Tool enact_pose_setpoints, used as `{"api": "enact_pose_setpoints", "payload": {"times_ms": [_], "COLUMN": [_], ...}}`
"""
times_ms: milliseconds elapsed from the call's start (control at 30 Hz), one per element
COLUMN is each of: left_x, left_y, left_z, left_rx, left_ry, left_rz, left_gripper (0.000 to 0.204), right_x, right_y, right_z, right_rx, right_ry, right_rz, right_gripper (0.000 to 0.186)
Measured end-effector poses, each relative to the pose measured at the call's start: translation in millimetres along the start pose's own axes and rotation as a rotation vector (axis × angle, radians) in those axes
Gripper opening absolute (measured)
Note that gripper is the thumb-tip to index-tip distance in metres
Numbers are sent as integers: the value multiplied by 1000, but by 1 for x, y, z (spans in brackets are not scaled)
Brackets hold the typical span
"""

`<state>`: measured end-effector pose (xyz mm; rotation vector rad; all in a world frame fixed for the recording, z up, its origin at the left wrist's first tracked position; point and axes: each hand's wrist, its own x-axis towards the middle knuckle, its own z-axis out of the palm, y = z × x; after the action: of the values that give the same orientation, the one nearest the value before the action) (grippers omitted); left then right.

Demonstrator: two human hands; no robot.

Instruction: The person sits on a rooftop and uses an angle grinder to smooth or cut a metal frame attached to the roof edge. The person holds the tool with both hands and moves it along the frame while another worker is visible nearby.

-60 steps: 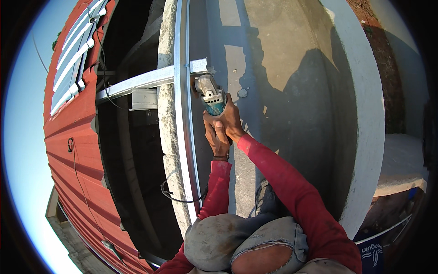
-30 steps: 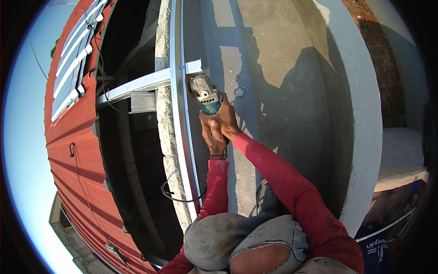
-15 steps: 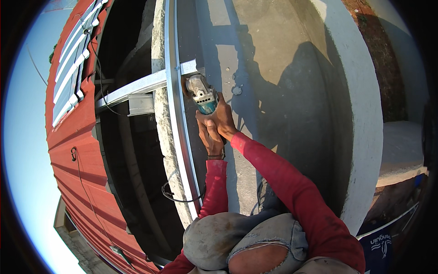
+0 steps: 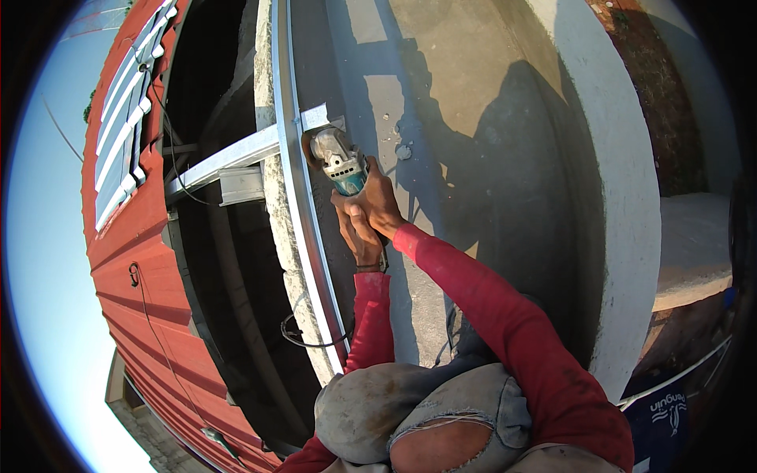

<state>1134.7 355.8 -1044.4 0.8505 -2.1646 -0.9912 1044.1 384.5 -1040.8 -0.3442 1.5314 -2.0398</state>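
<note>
In the head view, grips a teal-and-silver angle grinder (image 4: 341, 164) with both hands. Has the right hand (image 4: 380, 203) curled round the body just behind the metal head, fingers closed rather than spread, and the left hand (image 4: 356, 232) wrapped in from the near side, pressed against the right. Leaves the rear of the tool mostly covered by the palms.

Compared with half a second ago, shows grinder, metal rail (image 4: 296, 181) and red roof (image 4: 150, 307) all slid slightly left together, most likely from a turn of the head. Shows no clear change in the grip or in the grinder's place beside the rail. Suggests, as a judgement, work concentrated on one spot rather than travelling along the rail.

Keeps the grinder just right of the rail, on the near side of the beam stub (image 4: 314, 117) jutting right from under it. Points the head far and somewhat left, with the long axis running from near right to far left, leaning a little more leftward than the rail. Sets the brownish disc (image 4: 307, 150) on the head's left, nearly edge-on, facing the rail; impossible here to tell contact from a slight gap.
</note>
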Motion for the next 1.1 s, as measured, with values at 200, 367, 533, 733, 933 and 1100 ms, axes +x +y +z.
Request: {"api": "enact_pose_setpoints", "payload": {"times_ms": [200, 367, 533, 733, 933, 1100], "left_x": [-1, -2, 0, -3, -4, 1], "left_y": [-11, -19, -33, -25, -19, -34], "left_z": [-1, 0, -10, -2, 3, -5], "left_rx": [-112, -140, -155, -194, -223, -197], "left_ry": [-8, -7, -12, -46, -19, 9], "left_rz": [-41, -55, -66, -113, -119, -115], "left_gripper": [74, 75, 77, 78, 81, 79], "right_x": [1, 1, -1, 0, 1, -1], "right_y": [2, 5, -3, 5, 6, 5], "right_z": [3, 4, 7, 3, 2, 8], "right_rx": [1, -48, -16, -37, -74, -36], "right_ry": [3, 5, 1, 24, 18, 28], "right_rz": [22, 58, 28, 67, 88, 50], "right_gripper": [70, 71, 71, 69, 68, 67]}}
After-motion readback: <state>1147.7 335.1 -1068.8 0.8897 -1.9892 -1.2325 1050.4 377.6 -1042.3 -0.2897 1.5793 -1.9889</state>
